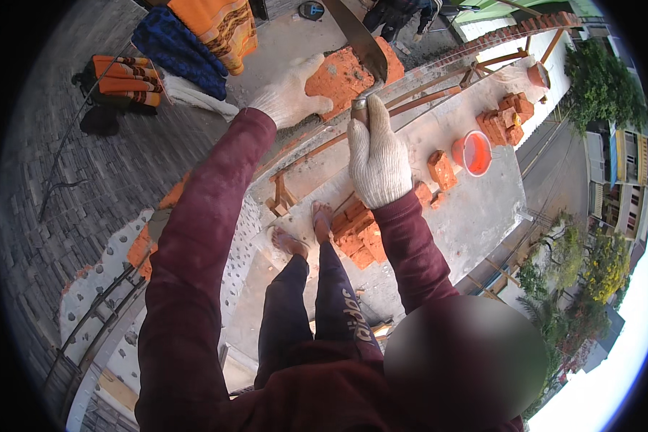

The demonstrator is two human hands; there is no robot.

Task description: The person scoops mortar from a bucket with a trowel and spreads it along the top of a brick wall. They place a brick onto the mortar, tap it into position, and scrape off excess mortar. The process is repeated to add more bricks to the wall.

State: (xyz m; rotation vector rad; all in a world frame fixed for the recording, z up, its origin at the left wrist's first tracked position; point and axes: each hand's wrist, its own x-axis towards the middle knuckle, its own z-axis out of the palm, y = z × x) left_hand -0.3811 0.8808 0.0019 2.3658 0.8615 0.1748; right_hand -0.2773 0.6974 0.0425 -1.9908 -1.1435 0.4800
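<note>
My left hand (289, 95), in a white knit glove, grips the near-left end of an orange brick (331, 81), fingers and thumb on opposite sides of it. Grey mortar specks lie on the brick's upper face. My right hand (379, 158), also gloved, is closed around the wooden handle of a trowel (362, 45). The trowel's metal blade points up and away, passing over the brick's right side. Part of another brick (392, 61) shows behind the blade.
Stacked bricks (360, 234) lie by my bare feet; more bricks (507, 119) and a red bucket (475, 153) stand on the platform at right. Wooden braces (439, 93) run along the wall. Patterned cloths (216, 29) hang at upper left. Another person (396, 18) is at the top; a street lies beyond.
</note>
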